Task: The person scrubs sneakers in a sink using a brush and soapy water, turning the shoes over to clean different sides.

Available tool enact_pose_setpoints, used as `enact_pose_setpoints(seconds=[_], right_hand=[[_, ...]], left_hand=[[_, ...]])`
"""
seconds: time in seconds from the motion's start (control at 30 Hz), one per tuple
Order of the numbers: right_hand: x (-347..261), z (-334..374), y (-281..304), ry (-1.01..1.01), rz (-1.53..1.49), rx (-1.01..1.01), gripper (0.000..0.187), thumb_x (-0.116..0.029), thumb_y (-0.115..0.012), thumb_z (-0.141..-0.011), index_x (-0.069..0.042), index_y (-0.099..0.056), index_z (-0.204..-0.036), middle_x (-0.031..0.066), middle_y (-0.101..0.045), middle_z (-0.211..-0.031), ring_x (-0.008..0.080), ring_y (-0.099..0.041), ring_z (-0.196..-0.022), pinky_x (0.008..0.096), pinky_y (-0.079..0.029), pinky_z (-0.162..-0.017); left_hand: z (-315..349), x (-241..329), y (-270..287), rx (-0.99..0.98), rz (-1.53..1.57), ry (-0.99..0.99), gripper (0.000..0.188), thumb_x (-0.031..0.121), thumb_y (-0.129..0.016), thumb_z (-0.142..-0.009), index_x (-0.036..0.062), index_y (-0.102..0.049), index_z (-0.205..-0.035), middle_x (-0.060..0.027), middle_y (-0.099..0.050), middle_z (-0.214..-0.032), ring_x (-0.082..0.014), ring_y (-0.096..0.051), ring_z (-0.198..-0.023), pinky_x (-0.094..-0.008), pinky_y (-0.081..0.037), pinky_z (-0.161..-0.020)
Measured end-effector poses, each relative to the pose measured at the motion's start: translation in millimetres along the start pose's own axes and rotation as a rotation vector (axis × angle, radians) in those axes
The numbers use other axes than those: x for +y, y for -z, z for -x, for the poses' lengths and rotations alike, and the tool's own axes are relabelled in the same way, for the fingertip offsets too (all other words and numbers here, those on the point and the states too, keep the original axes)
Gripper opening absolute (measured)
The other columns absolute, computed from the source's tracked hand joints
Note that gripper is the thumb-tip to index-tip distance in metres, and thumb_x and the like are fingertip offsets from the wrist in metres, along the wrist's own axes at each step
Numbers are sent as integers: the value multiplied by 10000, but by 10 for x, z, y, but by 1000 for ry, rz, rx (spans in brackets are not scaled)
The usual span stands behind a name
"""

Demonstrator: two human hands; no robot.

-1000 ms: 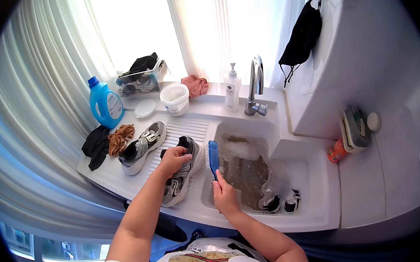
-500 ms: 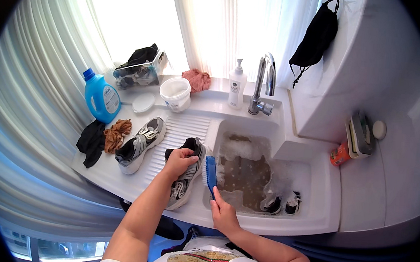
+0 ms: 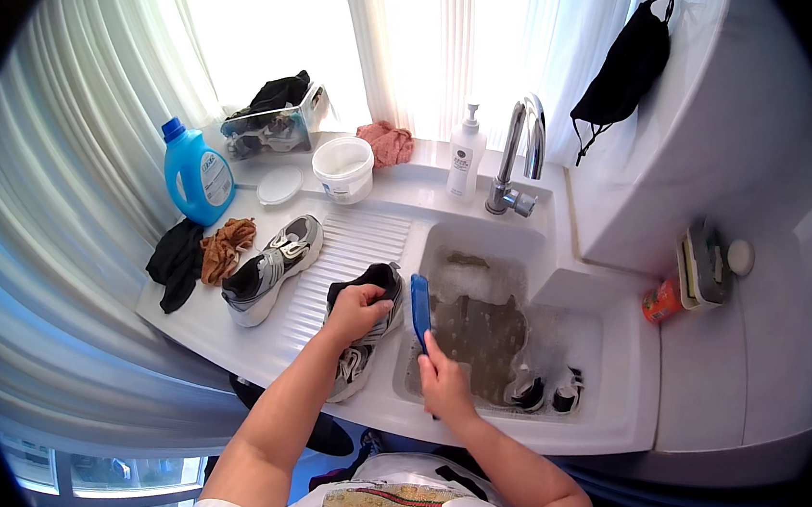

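Observation:
My left hand is closed on the upper edge of a grey and black sneaker, which rests on the washboard beside the basin. A blue scrubbing brush is gripped in my right hand. Its head stands upright at the sneaker's right side; whether the bristles touch the shoe I cannot tell. To the left lies a matching sneaker on the ridged board. Murky, sudsy water fills part of the sink, and two dark-and-white items, perhaps shoes, sit at its near right.
Along the back stand a blue detergent bottle, a white tub, a pump bottle and the faucet. Black and brown cloths lie at left. A bottle and brush holder hangs on the right wall; a black mask hangs above.
The brush and my right hand have moved slightly to the right, with the brush head a little higher. My left hand still holds the sneaker. The view has shifted slightly.

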State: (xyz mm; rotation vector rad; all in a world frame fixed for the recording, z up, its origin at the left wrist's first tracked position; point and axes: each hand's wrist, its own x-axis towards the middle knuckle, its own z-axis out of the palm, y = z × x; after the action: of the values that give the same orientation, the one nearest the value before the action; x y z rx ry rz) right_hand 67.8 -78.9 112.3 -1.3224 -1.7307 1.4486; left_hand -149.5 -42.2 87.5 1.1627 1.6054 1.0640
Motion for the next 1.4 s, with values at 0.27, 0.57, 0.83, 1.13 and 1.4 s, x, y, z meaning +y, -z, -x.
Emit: enact_pose_setpoints(seconds=[0.27,0.57,0.83,1.13,1.4], right_hand=[[20,-6,41,-95,-202,-52,479,-174,-446,-979,-53,-383,-1439,-3,-442,-597,97,-444,-386,292,-401,-392],[-9,-496,68,-354,-718,-93,469,-218,-446,-1002,-162,-369,-1461,-5,-445,-625,78,-413,-400,256,-367,-364],[-31,165,150,-310,-539,-125,467,-193,-441,-997,-144,-376,-1456,1,-451,-618,82,-402,-378,254,-366,-360],[-210,170,519,-204,-448,-195,466,-178,-443,-991,-115,-387,-1450,-18,-452,-637,60,-390,-401,246,-372,-382],[-303,65,799,-132,-375,-172,465,-190,-429,-999,-123,-375,-1456,-31,-413,-598,47,-357,-407,225,-341,-388]], left_hand=[[-10,103,14,-1,-46,6,291,116,-706,-829,-51,-658,-1063,-64,-688,-904,-83,-592,-801,-247,-479,-726],[-61,-16,13,31,-83,-46,361,145,-723,-817,-70,-641,-1095,-116,-705,-948,-125,-620,-831,-264,-489,-761],[-34,-18,27,-17,-48,-23,379,135,-712,-823,-86,-623,-1119,-120,-699,-979,-123,-619,-859,-258,-483,-772],[188,280,223,-158,222,-27,229,48,-685,-836,-56,-676,-1039,-28,-683,-905,-71,-611,-777,-227,-495,-717],[396,436,160,-293,378,-56,180,26,-657,-851,-59,-676,-1009,-35,-680,-874,-69,-606,-743,-223,-497,-680]])
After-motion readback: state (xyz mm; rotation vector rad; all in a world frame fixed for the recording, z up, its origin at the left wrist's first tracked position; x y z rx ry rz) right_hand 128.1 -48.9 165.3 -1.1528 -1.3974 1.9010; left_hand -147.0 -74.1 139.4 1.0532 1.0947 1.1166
